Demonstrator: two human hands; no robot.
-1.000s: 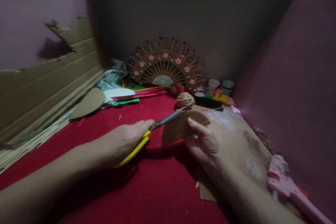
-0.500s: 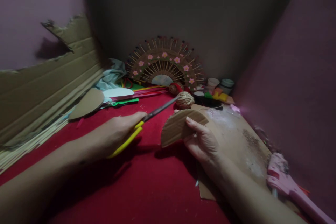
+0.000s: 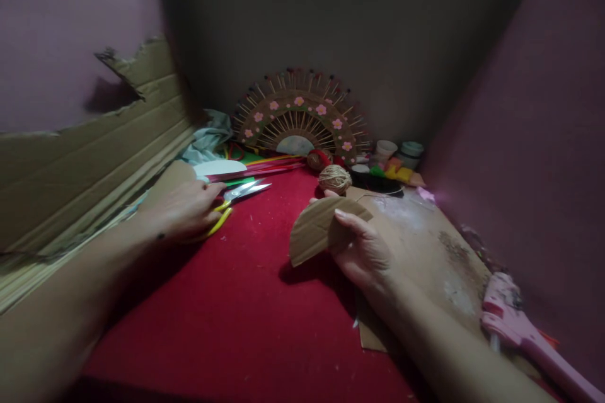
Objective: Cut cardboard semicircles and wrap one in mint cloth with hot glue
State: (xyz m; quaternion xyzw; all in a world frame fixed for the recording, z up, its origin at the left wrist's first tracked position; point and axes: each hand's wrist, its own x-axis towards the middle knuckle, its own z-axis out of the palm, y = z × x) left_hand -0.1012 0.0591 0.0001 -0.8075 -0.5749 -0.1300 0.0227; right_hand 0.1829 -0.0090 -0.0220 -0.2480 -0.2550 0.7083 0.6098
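Observation:
My left hand (image 3: pixel 186 211) is at the left of the red tabletop (image 3: pixel 265 315), its fingers curled round the yellow handles of a pair of scissors (image 3: pixel 227 203). The scissor blades lie low over the red surface, pointing right and slightly parted. My right hand (image 3: pixel 363 252) pinches a half-round piece of cardboard (image 3: pixel 314 230), thumb on its near face and fingers mostly hidden behind. A ball of twine (image 3: pixel 334 179) sits just beyond the cardboard piece. Beside my left hand lie another rounded cardboard piece (image 3: pixel 171 181) and a white rounded piece (image 3: pixel 220 168).
A decorated stick-and-cardboard fan (image 3: pixel 299 110) stands against the back wall. Torn cardboard (image 3: pixel 94 170) and thin sticks line the left side. On the right are a stained board (image 3: pixel 425 245) and a pink glue gun (image 3: pixel 515 321). Small tubs (image 3: pixel 410 152) stand at the back right.
My left hand has carried the scissors left and down to the tabletop, near the rounded pieces; the blades now show parted. My right hand still holds the cardboard in nearly the same place.

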